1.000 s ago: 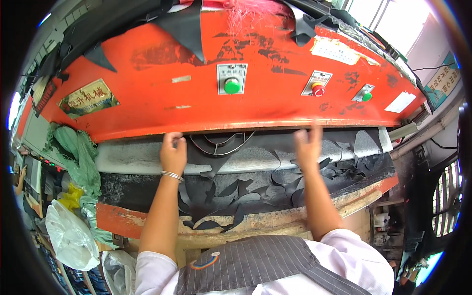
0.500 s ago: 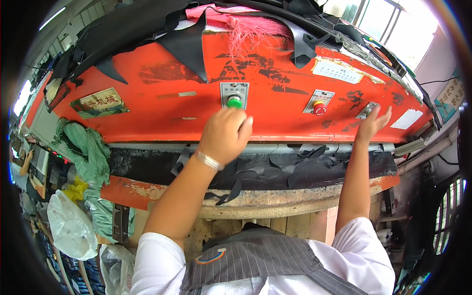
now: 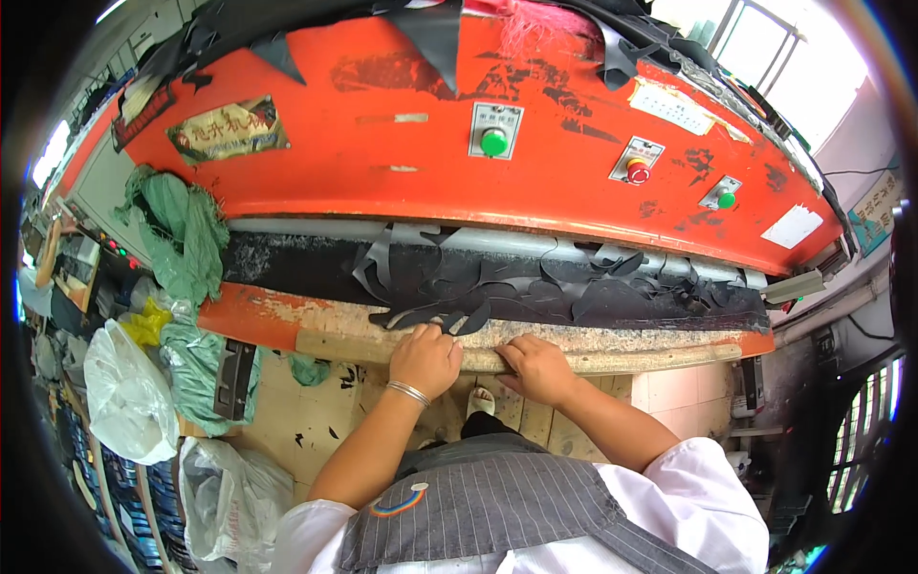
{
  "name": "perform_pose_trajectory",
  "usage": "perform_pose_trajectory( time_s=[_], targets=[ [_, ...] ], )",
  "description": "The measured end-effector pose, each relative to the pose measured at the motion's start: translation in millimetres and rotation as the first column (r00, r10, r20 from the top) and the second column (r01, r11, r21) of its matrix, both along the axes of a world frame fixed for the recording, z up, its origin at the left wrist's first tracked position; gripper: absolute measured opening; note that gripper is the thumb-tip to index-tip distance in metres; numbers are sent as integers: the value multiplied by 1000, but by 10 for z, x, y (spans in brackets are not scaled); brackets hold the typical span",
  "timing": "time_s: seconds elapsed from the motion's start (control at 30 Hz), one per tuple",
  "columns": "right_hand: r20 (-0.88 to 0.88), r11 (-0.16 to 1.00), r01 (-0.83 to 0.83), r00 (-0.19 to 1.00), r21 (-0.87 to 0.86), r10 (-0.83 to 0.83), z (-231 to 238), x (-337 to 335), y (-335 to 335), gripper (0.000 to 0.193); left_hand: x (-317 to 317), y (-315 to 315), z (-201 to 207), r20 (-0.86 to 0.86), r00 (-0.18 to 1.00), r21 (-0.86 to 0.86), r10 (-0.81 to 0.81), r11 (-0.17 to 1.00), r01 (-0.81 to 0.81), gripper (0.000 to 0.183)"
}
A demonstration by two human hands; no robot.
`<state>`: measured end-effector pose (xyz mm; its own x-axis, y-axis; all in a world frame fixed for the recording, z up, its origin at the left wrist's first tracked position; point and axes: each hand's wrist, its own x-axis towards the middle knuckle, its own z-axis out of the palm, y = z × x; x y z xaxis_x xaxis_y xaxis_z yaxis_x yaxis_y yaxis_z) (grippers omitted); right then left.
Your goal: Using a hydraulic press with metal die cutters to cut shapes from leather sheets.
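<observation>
1. Both hands have moved since half a second ago: I see the left hand down from the central green button, and the right hand down from near the smaller green button.
2. The left hand is loosely curled at the bench's front edge, fingertips at a narrow black strip; I cannot tell whether they pinch it.
3. The right hand, just beside it, rests half-bent on the pale wooden rail; I cannot tell whether it grips anything.
4. Beyond the hands, curved black offcuts lie heaped along the black bed, below the red press beam.
5. To my left hangs a green woven sack, above a white plastic bag.
</observation>
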<state>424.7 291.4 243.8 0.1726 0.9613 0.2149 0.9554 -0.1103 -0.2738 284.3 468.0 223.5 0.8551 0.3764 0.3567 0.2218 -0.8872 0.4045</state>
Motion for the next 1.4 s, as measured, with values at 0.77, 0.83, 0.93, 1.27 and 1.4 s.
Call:
perform_pose_trajectory(
  time_s=[0.77, 0.83, 0.93, 1.27, 1.4],
  targets=[
    [327, 469, -874, 409, -128, 852, 256, 1367, 3065, 12, 583, 1066, -207, -51, 992, 4, -116, 993, 116, 49],
    [373, 457, -890, 423, -2, 826, 558, 1432, 3032, 10, 584, 1135, -232, -56, 995, 24, -80, 996, 82, 50],
    [606, 755, -655, 612, 29, 508, 1305, 1785, 2637, 15, 674, 1247, -188, -35, 992, 5, -125, 992, 125, 47],
    [-135, 844, 536, 836, -5, -532, 223, 2602, 1286, 23, 1411, 1787, -287, 218, 976, -176, -3, 984, 42, 47],
    [-123, 844, 536, 836, -29, -535, -80, 2678, 1265, 22, 1601, 1871, -339, 99, 995, -136, -7, 990, 20, 43]
  ],
)
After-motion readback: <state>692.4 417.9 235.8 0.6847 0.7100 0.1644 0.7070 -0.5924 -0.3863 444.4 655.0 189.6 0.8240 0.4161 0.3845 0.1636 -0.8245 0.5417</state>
